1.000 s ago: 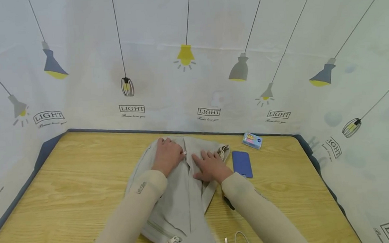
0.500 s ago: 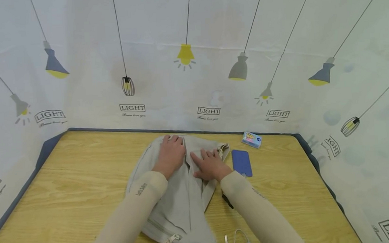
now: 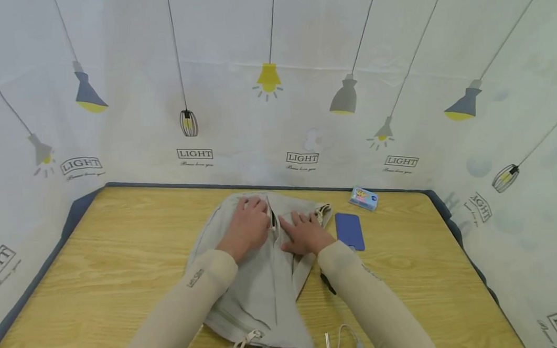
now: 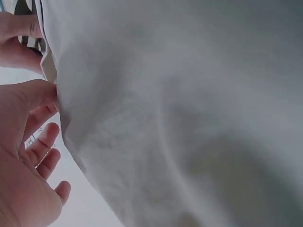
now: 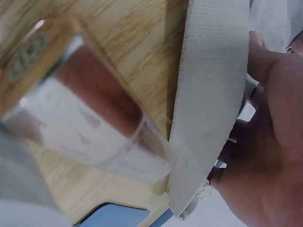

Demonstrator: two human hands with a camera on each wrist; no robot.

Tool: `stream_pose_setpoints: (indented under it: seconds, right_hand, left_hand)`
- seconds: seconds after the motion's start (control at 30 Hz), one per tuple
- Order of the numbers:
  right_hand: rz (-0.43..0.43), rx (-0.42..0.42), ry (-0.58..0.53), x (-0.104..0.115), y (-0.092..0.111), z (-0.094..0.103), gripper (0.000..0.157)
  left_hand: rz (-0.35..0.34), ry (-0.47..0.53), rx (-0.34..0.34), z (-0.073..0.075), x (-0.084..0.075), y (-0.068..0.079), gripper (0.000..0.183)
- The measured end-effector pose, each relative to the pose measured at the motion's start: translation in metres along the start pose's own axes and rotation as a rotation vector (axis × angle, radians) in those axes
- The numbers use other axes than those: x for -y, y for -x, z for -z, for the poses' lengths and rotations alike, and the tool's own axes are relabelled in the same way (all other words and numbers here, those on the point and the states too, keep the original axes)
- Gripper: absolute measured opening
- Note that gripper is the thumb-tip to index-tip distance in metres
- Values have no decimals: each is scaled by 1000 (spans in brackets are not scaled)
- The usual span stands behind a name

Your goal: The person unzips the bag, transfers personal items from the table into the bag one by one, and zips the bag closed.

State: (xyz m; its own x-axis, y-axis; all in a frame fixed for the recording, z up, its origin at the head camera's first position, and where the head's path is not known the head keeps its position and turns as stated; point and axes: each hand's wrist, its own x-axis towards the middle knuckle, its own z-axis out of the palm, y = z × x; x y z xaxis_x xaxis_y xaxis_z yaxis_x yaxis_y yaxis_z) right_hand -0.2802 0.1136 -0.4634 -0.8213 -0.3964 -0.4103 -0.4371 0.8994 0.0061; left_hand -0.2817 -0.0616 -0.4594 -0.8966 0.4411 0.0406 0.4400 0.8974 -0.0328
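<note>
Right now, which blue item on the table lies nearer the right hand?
The flat, darker rectangle beside the bag; the patterned, paler box sits farther back.

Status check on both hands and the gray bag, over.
Left hand pinching gray bag; right hand resting on it. Dark gap between them. Blue card alongside, apparently not obstructing.

Matt cloth, grained wood

The bag (image 3: 252,296) looks like matt, creased cloth; its strap (image 5: 213,80) is coarse woven webbing, its cord (image 3: 240,346) braided. The table (image 3: 406,272) has a smooth wood-grain surface. The container (image 5: 94,123) is glossy, its material unclear.
</note>
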Motion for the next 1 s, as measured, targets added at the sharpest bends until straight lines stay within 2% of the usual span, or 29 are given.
stream_pose_setpoints:
  seconds: [0.3, 0.47, 0.57, 0.7, 0.77, 0.83, 0.93, 1.0]
  right_hand:
    - [4, 20, -69, -5, -1, -4, 73]
    - [40, -16, -97, -11, -4, -9, 72]
    - [67, -97, -182, -15, -3, -11, 65]
    - [66, -331, -300, -14, 1, -11, 40]
    - [39, -417, -321, -10, 4, -11, 34]
    - [-9, -435, -322, -3, 6, -11, 39]
    - [-74, -398, -286, 9, 10, -12, 56]
    - [-105, -379, -262, 17, 12, -13, 61]
  left_hand:
    - [-85, -22, -83, 2, -5, 15, 15]
    - [-73, 0, -79, 6, -7, 22, 14]
    - [-47, 30, -74, 10, -9, 24, 14]
    - [0, 51, -84, 14, -11, 26, 15]
    - [21, 58, -86, 16, -11, 27, 15]
    - [32, 76, -96, 16, -11, 28, 15]
    - [36, 99, -105, 16, -11, 30, 13]
    - [39, 112, -107, 15, -11, 31, 12]
